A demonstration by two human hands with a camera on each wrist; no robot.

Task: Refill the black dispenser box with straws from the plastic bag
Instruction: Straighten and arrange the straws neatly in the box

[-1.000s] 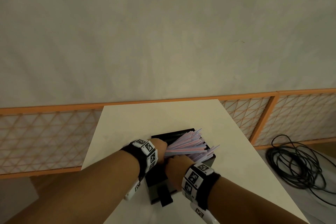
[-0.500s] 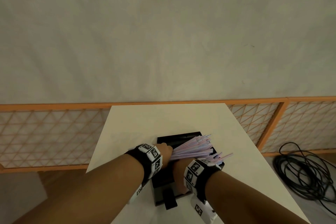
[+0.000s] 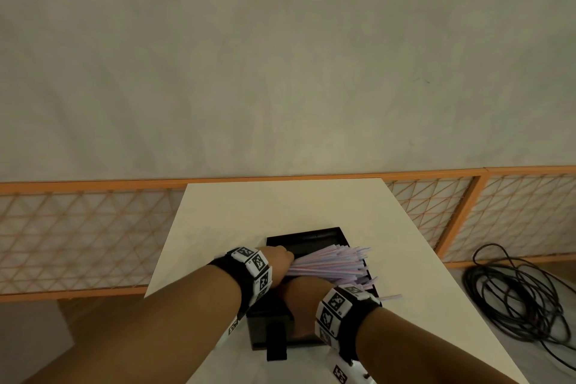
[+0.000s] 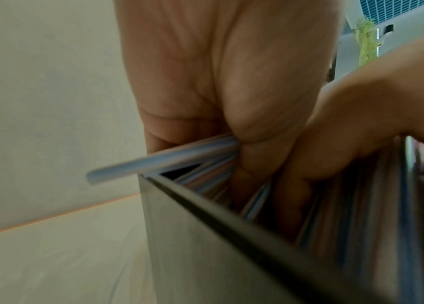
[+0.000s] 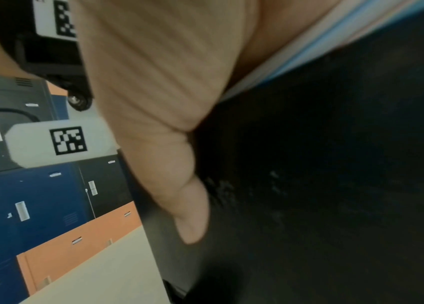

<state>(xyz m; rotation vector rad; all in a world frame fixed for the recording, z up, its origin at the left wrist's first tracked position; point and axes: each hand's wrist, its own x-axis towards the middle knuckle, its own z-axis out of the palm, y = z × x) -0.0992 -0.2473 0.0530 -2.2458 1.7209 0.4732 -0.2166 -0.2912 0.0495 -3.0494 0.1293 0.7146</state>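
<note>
Head view: I see the white table (image 3: 249, 212) filling the lower centre of the frame, with an orange lattice fence (image 3: 78, 227) behind it across the middle and a coil of black cable (image 3: 514, 293) on the floor at lower right. The black dispenser box (image 3: 307, 238) stands on the table in the lower centre, open at the top. A bundle of pale pink and blue straws (image 3: 330, 265) lies slanted across the box, the ends fanning out past its right edge. My left hand (image 3: 279, 262) sits at the left end of the bundle; in the left wrist view its fingers (image 4: 231, 115) curl around straws at the box's corner (image 4: 153, 179), so it grips them. My right hand (image 3: 299, 299) reaches into the box under the bundle. In the right wrist view its palm (image 5: 153, 82) lies against the dark box wall with straws just above, but I cannot tell whether its fingers hold anything.
</note>
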